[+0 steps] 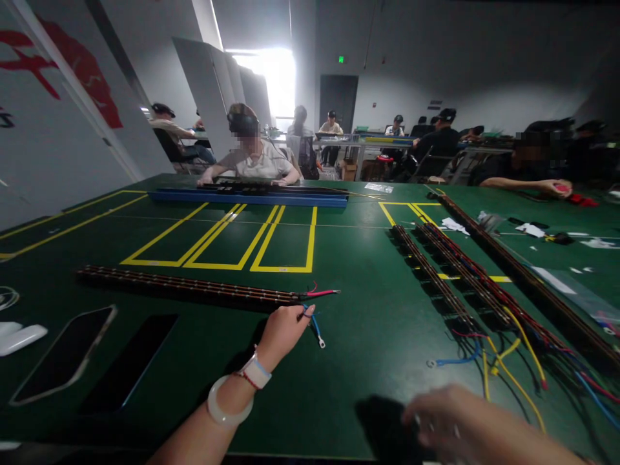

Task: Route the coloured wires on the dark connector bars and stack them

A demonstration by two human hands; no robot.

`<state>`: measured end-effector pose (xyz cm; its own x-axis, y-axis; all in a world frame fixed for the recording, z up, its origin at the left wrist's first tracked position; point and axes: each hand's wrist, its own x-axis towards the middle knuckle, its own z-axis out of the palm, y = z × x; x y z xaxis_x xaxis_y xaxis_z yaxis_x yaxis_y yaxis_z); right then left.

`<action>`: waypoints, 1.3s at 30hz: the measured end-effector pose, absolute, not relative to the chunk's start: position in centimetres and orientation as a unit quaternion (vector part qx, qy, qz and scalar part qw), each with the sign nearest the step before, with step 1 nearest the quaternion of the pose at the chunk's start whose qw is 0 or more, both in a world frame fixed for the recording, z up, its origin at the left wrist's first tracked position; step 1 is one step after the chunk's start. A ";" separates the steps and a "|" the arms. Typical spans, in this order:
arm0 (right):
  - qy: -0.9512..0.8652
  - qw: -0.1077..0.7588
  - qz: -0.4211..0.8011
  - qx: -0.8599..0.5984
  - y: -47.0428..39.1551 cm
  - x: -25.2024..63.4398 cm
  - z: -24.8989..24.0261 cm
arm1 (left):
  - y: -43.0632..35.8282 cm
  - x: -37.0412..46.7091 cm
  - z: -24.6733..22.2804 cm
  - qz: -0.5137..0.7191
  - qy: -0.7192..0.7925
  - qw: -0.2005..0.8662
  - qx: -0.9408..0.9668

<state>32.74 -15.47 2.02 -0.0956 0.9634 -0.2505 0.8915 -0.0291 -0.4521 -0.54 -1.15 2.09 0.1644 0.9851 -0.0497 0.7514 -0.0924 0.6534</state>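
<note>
My left hand, with a white bracelet and a watch band on its wrist, is closed in a pinch at the right end of a long dark bar assembly with copper-coloured strips. Its fingertips grip a blue wire with a ring terminal that hangs down towards me. Just above the fingers, a red wire sticks out to the right from the same end. My right hand is low at the right, apart from the bars and smeared by motion. Small shiny spots show at its fingers, too blurred to name.
More bar assemblies with yellow, blue and red wires lie at the right. Two phones rest at the left. Yellow tape marks the green table. Across it a person sits behind a blue rail; another person's hand is at far right.
</note>
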 end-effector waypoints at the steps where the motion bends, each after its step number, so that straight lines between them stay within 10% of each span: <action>1: -0.731 0.089 0.280 -0.616 -12.8 31.6 3.4 | -1.0 -0.6 1.8 0.216 0.609 0.323 0.691; 14: -0.887 0.157 0.114 -0.420 4.5 18.7 2.6 | -0.5 0.1 0.4 0.257 0.507 0.630 0.529; 24: -0.772 0.235 0.452 -0.381 4.8 17.8 -0.1 | -0.8 0.5 0.7 0.291 0.511 0.649 0.483; 39: -0.946 0.190 0.059 -0.256 4.2 18.5 1.5 | -1.7 1.9 1.2 0.372 0.464 0.711 0.375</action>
